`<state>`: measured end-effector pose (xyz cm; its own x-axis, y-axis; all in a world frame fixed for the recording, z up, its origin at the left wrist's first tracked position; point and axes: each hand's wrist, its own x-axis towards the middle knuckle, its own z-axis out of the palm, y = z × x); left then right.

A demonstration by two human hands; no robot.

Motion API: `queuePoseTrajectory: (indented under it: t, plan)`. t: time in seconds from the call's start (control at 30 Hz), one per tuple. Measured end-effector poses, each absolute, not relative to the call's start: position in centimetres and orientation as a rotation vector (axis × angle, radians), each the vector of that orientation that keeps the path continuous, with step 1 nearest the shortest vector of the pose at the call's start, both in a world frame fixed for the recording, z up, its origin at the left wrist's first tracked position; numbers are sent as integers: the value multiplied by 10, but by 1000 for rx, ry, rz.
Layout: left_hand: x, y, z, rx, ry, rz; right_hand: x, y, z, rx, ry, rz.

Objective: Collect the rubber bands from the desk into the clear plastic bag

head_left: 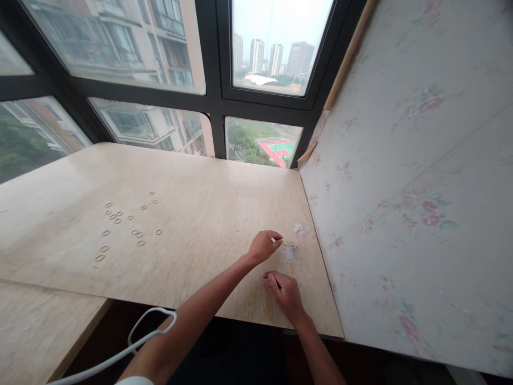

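My left hand [264, 246] reaches to the left edge of a small clear plastic box [290, 254] on the tabletop. Its thumb and fingers are pinched together by the box's upper left corner; whatever they hold, if anything, is too small to name. Inside the box is a pale square patch, with tiny rings near its far edge. Closer to me, my right hand [286, 295] rests just below the box, its fingers curled closed and the inside of the grip hidden. Several thin rings [141, 243] lie scattered far to the left, a few of them reddish.
White crumpled scraps [298, 229] lie just beyond the box. A wallpapered wall [401, 214] bounds the tabletop [208, 214] on the right, and dark-framed windows [218, 101] stand behind it. A white cable [120, 353] loops by my left forearm at the front edge.
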<state>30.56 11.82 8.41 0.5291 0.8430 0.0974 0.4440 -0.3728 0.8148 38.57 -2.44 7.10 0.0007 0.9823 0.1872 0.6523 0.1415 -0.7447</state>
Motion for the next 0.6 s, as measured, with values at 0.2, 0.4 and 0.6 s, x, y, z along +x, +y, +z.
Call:
queuePoseTrajectory:
  t: [0.2, 0.4, 0.6]
  plan:
    - [253, 118, 85, 1919, 1162, 776, 387, -25, 69, -1624, -1703, 586]
    - [177, 106, 71, 1957, 1344, 899, 385, -22, 68, -1614, -1506, 770]
    - [132, 93, 61, 1917, 1391, 945, 336, 12, 88, -1420, -1268, 1067]
